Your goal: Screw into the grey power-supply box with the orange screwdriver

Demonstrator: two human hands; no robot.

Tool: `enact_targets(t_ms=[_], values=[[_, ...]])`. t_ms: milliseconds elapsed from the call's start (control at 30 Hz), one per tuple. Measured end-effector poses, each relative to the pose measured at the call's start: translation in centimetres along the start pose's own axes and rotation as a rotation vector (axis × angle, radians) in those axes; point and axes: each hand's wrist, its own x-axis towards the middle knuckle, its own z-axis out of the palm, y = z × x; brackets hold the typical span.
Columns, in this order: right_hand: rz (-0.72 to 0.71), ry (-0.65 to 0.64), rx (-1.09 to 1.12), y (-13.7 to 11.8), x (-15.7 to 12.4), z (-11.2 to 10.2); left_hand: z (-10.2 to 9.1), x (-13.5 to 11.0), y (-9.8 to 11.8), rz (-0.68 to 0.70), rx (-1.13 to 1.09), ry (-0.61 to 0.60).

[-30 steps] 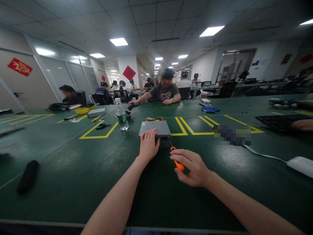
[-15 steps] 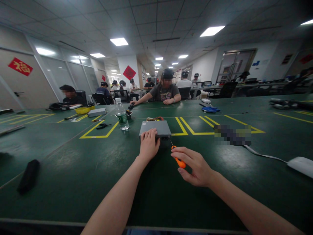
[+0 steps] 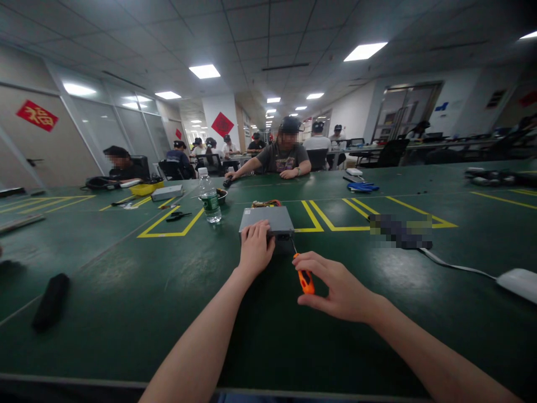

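Note:
A grey metal computer power supply (image 3: 274, 217) lies on the green table, with coloured wires (image 3: 267, 204) at its far side. My left hand (image 3: 257, 243) is wrapped over its near left part, fingers on the top and front, gripping it. My right hand (image 3: 331, 285) holds an orange and black screwdriver (image 3: 306, 278) between thumb and fingers. The screwdriver's shaft points up and away to the power supply's near right corner, next to the socket. Whether the tip sits in a screw is too small to tell.
Left of the power supply stands a water bottle (image 3: 210, 196) before a small bowl (image 3: 221, 196). A black object (image 3: 51, 302) lies at the near left. To the right are a power strip (image 3: 400, 231) with a white cable and blue gloves (image 3: 363, 187). A person (image 3: 285, 151) sits opposite.
The screwdriver's handle has turned and stands more upright in view; my right thumb and fingers have shifted around it. My left hand and the power supply stay in place.

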Motion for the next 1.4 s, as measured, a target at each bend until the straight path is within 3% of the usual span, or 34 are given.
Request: enact_targets(t_ms=[200,467,700,933,1200,1400], values=[[-0.02,-0.084,-0.035,-0.4,0.1,-0.2,0.0,0.0,0.1,0.004,-0.004,0.009],[0.069,-0.06,0.049,-0.8,0.2,0.5,0.1,0.0,0.1,0.005,0.013,0.019],[-0.036,-0.103,0.0,-0.7,0.3,0.1,0.0,0.0,0.2,-0.003,0.015,0.0],[0.004,0.009,0.007,-0.3,0.2,0.6,0.0,0.0,0.1,0.0,0.019,-0.003],[-0.086,-0.003,-0.098,-0.4,0.2,0.8,0.0,0.0,0.2,-0.004,0.01,0.0],[0.011,0.075,0.037,-0.2,0.0,0.9,0.0,0.0,0.2,-0.009,0.006,0.003]])
